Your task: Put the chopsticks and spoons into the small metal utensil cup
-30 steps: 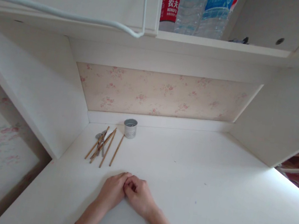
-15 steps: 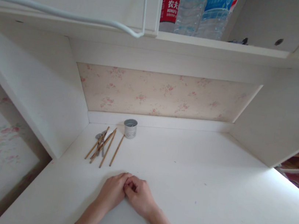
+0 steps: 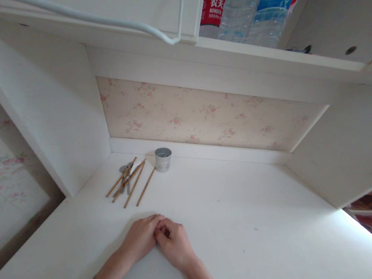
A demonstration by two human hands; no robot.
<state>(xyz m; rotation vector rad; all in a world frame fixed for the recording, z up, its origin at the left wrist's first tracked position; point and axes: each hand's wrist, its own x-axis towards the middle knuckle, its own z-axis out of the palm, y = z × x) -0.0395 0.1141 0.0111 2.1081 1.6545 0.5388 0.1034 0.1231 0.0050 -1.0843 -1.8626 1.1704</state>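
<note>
My left hand [image 3: 141, 235] and my right hand [image 3: 174, 245] rest together on the white desk [image 3: 227, 237], knuckles touching. Both have curled fingers. I see nothing in the right hand's curl; the left fingers are partly hidden. Beyond my left hand lie several wooden chopsticks [image 3: 134, 184], some crossed over each other, one apart on the right [image 3: 145, 187]. Among them are metal spoons [image 3: 129, 182], partly covered by the sticks. A small grey metal cup [image 3: 162, 160] with holes in its side stands upright just behind the chopsticks, far from both hands.
Overhead, a shelf holds plastic water bottles [image 3: 238, 13], one with a red label. A white cable [image 3: 85, 16] hangs across the cabinet front on the left. Side panels [image 3: 50, 92] bound the desk left and right; a floral-papered wall [image 3: 206, 119] is behind.
The view has shifted very slightly. Both hands, the chopsticks, the spoons and the cup stay as they were.
</note>
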